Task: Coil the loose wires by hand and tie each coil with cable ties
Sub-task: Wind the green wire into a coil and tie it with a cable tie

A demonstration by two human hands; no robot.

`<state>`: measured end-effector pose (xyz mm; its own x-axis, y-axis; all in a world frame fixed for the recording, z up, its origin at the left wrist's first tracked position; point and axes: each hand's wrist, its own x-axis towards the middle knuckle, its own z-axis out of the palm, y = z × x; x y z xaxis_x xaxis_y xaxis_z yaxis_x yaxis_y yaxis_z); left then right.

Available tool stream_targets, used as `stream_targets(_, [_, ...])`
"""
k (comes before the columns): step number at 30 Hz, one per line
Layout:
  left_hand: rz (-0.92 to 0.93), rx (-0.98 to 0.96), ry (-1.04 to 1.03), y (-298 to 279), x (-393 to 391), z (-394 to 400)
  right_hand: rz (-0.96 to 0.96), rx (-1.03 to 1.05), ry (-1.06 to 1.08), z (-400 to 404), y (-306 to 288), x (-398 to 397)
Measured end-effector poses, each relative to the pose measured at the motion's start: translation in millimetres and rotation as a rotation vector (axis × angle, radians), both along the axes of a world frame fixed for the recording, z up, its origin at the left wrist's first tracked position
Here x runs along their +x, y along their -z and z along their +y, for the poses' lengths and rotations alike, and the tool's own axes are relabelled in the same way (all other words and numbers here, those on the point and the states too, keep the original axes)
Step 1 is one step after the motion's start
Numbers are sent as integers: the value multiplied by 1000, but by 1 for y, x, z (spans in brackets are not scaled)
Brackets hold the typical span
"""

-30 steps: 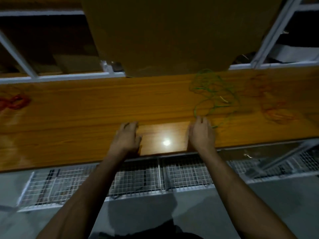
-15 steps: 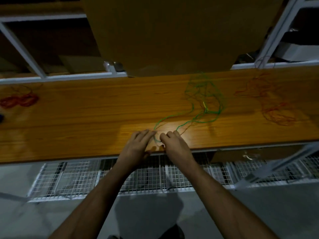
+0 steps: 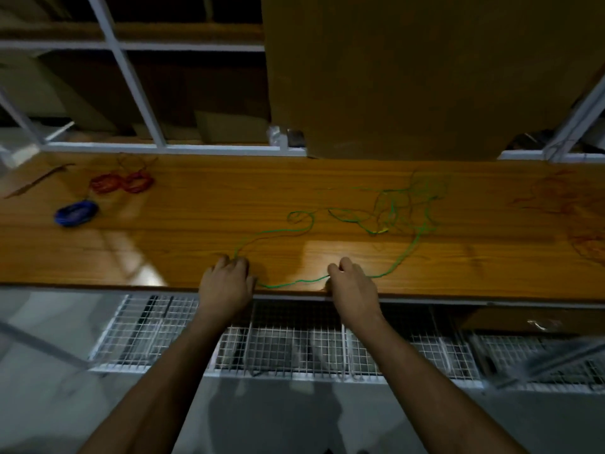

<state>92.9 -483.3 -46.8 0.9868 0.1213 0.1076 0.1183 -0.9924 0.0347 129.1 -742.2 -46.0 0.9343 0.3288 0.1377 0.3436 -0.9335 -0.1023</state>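
Green wire (image 3: 296, 282) ran between our left hand (image 3: 227, 283) and right hand (image 3: 353, 285), each pinching it at the wooden bench's (image 3: 196, 204) near edge. Beyond lay its loose tangle (image 3: 406, 204), uncoiled. Far left sat red coils (image 3: 121, 183) and a blue coil (image 3: 76, 213), seemingly finished; faint red wire (image 3: 556, 198) waited right.

The scene is dim and warm-toned, darkest across the upper left of the frame. 1 bright glare patch sits on the wooden bench top (image 3: 314, 253) at centre, beside the right hand (image 3: 352, 283), with a fainter sheen at lower left. Motion blur smears the wire mesh (image 3: 294, 348) at lower right, and straight frame bars bow toward the edges
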Motion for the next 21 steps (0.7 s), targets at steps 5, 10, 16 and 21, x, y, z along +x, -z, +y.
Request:
stream_targets(5, [-31, -62, -69, 9, 4, 48, -86, -34, 55, -5, 11, 6])
stream_targets(10, [-54, -190, -32, 13, 11, 62, 13, 434, 172, -16, 13, 19])
stream_targets(16, [-122, -293, -20, 6, 16, 39, 111, 660, 348, -19, -2, 58])
stream_targets(21, [-104, -391, 12, -8, 13, 11, 149, 438, -50, 17, -12, 75])
